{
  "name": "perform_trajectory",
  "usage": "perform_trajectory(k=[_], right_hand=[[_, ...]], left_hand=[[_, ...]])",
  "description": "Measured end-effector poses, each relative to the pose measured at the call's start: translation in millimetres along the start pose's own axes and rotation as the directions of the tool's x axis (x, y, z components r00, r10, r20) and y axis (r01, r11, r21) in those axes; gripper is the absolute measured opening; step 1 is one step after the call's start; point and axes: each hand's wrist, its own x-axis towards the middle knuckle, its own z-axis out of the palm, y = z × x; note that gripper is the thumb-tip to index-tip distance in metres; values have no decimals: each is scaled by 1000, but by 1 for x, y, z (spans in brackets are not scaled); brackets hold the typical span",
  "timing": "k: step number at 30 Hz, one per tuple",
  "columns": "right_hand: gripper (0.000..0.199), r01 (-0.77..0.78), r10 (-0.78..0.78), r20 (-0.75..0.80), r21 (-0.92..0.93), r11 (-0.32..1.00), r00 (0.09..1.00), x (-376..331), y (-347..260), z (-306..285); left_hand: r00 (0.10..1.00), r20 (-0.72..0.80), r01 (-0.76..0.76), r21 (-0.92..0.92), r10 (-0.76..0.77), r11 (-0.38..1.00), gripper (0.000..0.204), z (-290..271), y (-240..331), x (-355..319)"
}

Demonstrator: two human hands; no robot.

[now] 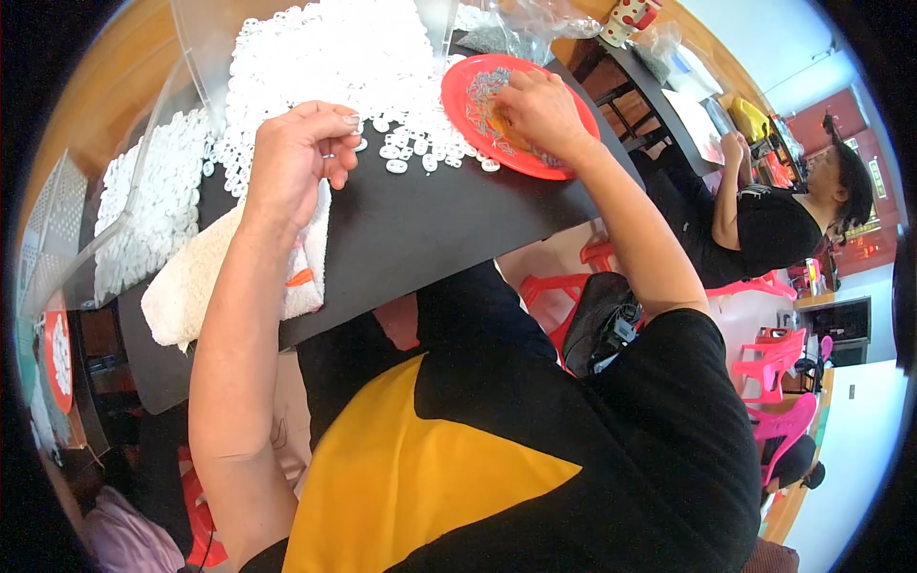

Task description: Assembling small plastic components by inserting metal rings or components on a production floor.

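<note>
Two hands between white heap and red plate

At 10 o'clock in the view, the left hand (304, 153) pinches a small pale piece (357, 124) between thumb and finger, likely for fine control. At 1 o'clock, the right hand (540, 105) curls into the red plate (455, 103); its fingertips are hidden, so I cannot tell its grip. The rim presumably contains the thin, grey, metallic-looking bits (485, 88). Smooth, rounded white pieces (325, 57) heap at 11 o'clock, seemingly for easy reach; a fuzzy cream towel (205, 272) lies folded at 9.

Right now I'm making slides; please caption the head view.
Right hand over red plate of grey parts; left hand near piled white pieces.
</note>
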Motion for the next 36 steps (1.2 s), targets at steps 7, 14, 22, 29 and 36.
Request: perform_trajectory(k=[7,14,22,29,36], right_hand=[[13,53,-56,-63,-55,997,996,3,-5,1],[14,206,-209,15,-258,944,978,10,-12,-1],[15,180,-139,161,-277,944,977,20,-24,-11],[15,211,-175,138,-313,926,975,18,-22,-9],[13,310,-307,70,-377,873,949,23,-18,-2]], left_hand=[[1000,-11,13,12,-13,1000,14,2,1,-2],[1000,-20,9,20,-8,1000,14,1,-1,1],[995,-89,-45,-24,43,999,13,-12,-3,7],[981,-189,-58,-118,35,991,10,-19,-2,12],[968,-241,-117,-165,75,979,9,-26,0,19]])
